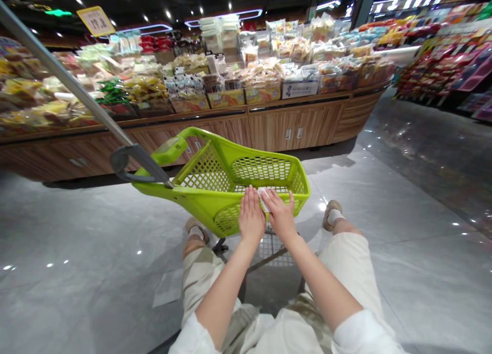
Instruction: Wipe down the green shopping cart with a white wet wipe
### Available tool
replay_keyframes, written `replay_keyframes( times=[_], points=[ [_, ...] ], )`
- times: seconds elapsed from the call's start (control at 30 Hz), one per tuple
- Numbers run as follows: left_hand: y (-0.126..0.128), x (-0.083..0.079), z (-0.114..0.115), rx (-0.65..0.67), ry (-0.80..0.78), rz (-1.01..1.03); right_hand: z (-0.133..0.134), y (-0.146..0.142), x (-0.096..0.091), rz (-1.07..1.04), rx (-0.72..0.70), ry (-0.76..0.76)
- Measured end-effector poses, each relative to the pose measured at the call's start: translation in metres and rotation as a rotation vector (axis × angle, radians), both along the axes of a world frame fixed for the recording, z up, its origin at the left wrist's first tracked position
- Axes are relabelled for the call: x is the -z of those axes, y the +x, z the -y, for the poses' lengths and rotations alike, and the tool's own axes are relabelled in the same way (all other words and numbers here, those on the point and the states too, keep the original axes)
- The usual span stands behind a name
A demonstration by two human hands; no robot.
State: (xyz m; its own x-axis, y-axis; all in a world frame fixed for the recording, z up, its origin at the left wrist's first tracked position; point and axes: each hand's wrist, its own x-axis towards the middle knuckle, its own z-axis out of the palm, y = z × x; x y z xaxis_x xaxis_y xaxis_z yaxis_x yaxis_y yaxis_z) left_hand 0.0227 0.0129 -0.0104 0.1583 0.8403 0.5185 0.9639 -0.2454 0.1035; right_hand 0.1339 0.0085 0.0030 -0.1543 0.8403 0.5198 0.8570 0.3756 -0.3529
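Fingers (249, 199) of the left hand (251, 215) lie open and flat on the near rim of a lime-green shopping basket (203, 194); the right hand (281, 215) covers a white packet (263, 200) there, mostly hidden, grip unclear.

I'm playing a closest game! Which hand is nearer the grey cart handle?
Left. The left hand lies on the green basket, closer to the grey handle. The right hand lies farther from it, on the left hand's other side.
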Motion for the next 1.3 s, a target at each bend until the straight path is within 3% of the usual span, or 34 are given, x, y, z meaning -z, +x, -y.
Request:
replay_keyframes(
  times=[0.2,0.37,0.57,0.67,0.77,0.87,0.97,1.13,1.3],
  points=[
    [0.001,0.001,0.000,0.003,0.017,0.018,0.013,0.097,0.033,-0.026,0.247,0.042],
    [0.002,0.000,-0.001,-0.001,0.013,0.019,0.011,0.131,0.035,-0.172,0.258,0.034],
    [0.000,-0.001,-0.001,0.001,0.007,0.013,0.002,0.128,-0.003,-0.553,0.307,-0.057],
    [0.001,0.000,-0.001,-0.005,0.011,0.014,-0.011,0.126,-0.015,-0.578,0.169,-0.213],
    [0.001,0.001,0.000,-0.012,0.020,0.012,-0.025,0.123,-0.015,-0.480,0.169,-0.250],
    [0.001,0.002,0.000,-0.013,0.025,0.004,-0.031,0.116,-0.010,-0.349,0.269,-0.050],
    [0.001,0.002,0.000,-0.010,0.028,0.010,-0.024,0.105,-0.007,-0.150,0.220,0.082],
    [0.001,0.002,-0.001,0.002,0.030,0.040,-0.004,0.087,-0.002,0.146,0.219,0.034],
    [0.002,0.003,-0.001,0.004,0.025,0.050,0.003,0.077,0.007,0.202,0.230,0.010]
  ],
)
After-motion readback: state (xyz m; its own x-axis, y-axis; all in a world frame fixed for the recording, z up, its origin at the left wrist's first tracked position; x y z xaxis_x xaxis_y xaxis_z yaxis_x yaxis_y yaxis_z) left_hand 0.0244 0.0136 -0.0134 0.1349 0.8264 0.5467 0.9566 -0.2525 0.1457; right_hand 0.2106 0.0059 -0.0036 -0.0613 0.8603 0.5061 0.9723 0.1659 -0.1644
